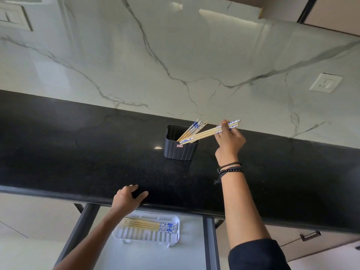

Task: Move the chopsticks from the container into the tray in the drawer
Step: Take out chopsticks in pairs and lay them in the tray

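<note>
Nearest me, the drawer (155,256) stands open; its white tray (144,235) holds several chopsticks (150,225). I note my left hand (126,199) resting on the counter (78,152) edge, fingers relaxed. My right hand (229,141) pinches a chopstick bundle (206,133), its lower ends over the dark container (180,150), where more lean.

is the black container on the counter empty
No, several chopsticks lean inside the container, next to the bunch that the right hand pinches.
</note>
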